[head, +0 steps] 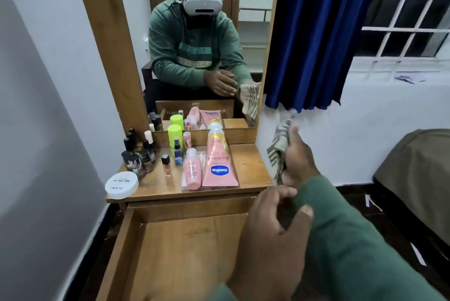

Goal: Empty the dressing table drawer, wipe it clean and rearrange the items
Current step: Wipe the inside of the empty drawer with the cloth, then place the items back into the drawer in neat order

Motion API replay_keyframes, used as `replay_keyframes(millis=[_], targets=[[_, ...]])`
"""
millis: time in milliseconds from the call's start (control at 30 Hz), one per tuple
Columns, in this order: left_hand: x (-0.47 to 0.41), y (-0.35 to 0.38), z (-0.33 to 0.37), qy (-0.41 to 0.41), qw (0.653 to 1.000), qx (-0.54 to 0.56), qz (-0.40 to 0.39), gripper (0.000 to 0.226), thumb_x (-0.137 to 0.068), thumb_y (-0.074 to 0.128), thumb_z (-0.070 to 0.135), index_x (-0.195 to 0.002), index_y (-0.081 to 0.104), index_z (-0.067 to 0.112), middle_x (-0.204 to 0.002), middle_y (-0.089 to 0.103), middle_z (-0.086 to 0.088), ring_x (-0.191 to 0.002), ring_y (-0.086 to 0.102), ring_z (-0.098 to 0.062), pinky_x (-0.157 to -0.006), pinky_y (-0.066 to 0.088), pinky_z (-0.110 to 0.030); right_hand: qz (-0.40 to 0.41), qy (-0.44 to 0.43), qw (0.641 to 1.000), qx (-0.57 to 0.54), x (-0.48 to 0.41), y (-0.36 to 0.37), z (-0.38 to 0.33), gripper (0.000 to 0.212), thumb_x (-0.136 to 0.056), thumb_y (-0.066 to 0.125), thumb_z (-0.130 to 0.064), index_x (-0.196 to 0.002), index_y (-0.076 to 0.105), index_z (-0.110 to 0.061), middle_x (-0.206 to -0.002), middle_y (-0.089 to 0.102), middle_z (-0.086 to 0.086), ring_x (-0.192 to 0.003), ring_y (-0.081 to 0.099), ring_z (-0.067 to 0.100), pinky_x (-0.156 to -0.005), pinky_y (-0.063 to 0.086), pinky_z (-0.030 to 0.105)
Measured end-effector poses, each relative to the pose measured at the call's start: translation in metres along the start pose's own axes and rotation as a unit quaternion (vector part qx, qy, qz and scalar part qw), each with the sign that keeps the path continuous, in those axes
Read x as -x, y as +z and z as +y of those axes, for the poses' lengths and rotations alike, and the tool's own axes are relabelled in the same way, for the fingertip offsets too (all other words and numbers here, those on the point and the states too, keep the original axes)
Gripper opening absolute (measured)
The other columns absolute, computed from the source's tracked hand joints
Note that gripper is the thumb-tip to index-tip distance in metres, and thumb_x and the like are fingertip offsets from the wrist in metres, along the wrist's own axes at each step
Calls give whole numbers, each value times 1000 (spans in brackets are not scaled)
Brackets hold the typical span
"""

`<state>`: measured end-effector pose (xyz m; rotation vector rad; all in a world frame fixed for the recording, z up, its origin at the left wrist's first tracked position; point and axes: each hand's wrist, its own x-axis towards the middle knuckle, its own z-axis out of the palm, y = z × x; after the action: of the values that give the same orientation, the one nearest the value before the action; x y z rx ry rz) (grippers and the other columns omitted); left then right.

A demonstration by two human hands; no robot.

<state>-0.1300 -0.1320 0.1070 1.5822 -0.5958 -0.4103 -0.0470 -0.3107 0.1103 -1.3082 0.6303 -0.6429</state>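
The wooden drawer (185,252) of the dressing table is pulled out, and its bottom is bare. On the tabletop (250,166) lie a pink Vaseline tube (219,166) and a pink bottle (192,171). Left of them stand a lime green bottle (174,136), several small nail polish bottles (138,154) and a white round tub (121,185). My right hand (299,157) grips a striped cloth (277,149) in the air just right of the tabletop. My left hand (265,235) hovers over the drawer's right side, its fingers and thumb curled on my right sleeve near the cuff.
A mirror (207,45) in a wooden frame rises behind the tabletop. A blue curtain (311,33) hangs to its right, beside a barred window (409,20). A covered piece of furniture (414,179) stands at the right. A white wall (48,106) is close on the left.
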Motion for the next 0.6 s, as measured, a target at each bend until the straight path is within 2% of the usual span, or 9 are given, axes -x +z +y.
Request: replay_keyframes(millis=[67, 133, 167, 233, 300, 367, 433, 533, 600], targets=[[8, -11, -12, -24, 999, -6, 34, 39, -70, 59, 61, -107, 65, 50, -109, 69, 23, -102, 66, 3, -98, 56, -35, -87, -43, 963, 253, -9, 24, 3, 67, -104, 24, -60, -128, 59, -8, -123, 65, 16, -109, 60, 29, -102, 47, 54], [17, -24, -20, -40, 998, -23, 51, 39, -68, 61, 60, -107, 65, 51, -107, 69, 24, -99, 66, 6, -96, 55, -31, -146, -71, 851, 499, -14, 46, 19, 81, -101, 5, -66, -147, 46, -13, -153, 46, 17, -138, 45, 33, -115, 37, 49], [20, -31, -23, -47, 997, -36, 54, 37, -70, 63, 57, -107, 65, 52, -108, 68, 26, -100, 65, 6, -96, 55, -29, -154, -72, 821, 546, -9, 50, 27, 77, -102, 7, -64, -152, 42, -16, -160, 39, 11, -147, 35, 31, -120, 30, 47], [26, -44, -28, -57, 995, -54, 62, 32, -76, 69, 50, -107, 63, 55, -112, 65, 32, -102, 64, 8, -90, 54, -22, -139, -112, 790, 587, -1, 46, 38, 56, -109, 24, -49, -151, 46, -18, -161, 40, 5, -150, 32, 26, -121, 26, 43], [31, -57, -32, -85, 992, -60, 70, 28, -79, 70, 49, -105, 63, 57, -113, 64, 33, -103, 62, 10, -79, 51, -15, -94, -168, 775, 601, 0, 36, 43, 48, -110, 30, -40, -148, 49, -18, -160, 42, 5, -149, 34, 24, -119, 26, 40], [35, -67, -38, -115, 989, -53, 72, 14, -87, 73, 43, -100, 69, 47, -110, 67, 22, -101, 64, 5, -75, 46, -13, -92, -176, 746, 636, -5, 25, 51, 48, -110, 29, -40, -153, 43, -23, -166, 32, 1, -154, 24, 24, -123, 19, 41], [39, -74, -40, -130, 988, -46, 66, 14, -91, 74, 32, -101, 70, 42, -109, 69, 15, -98, 65, 2, -71, 43, -12, -120, -156, 738, 645, -8, 20, 57, 50, -110, 27, -42, -157, 34, -27, -169, 23, -1, -157, 15, 25, -125, 11, 43], [44, -80, -43, -126, 989, -36, 66, 17, -90, 75, 28, -101, 71, 41, -107, 69, 15, -94, 64, 6, -69, 43, -9, -145, -158, 729, 650, -7, 17, 59, 50, -110, 25, -43, -159, 29, -29, -170, 19, -2, -158, 10, 26, -126, 8, 44], [49, -82, -42, -125, 990, -19, 67, 16, -86, 74, 36, -99, 71, 45, -107, 69, 20, -94, 64, 6, -69, 44, -8, -153, -163, 724, 653, -7, 16, 59, 51, -110, 24, -45, -159, 27, -30, -170, 17, -3, -158, 9, 25, -126, 8, 44]])
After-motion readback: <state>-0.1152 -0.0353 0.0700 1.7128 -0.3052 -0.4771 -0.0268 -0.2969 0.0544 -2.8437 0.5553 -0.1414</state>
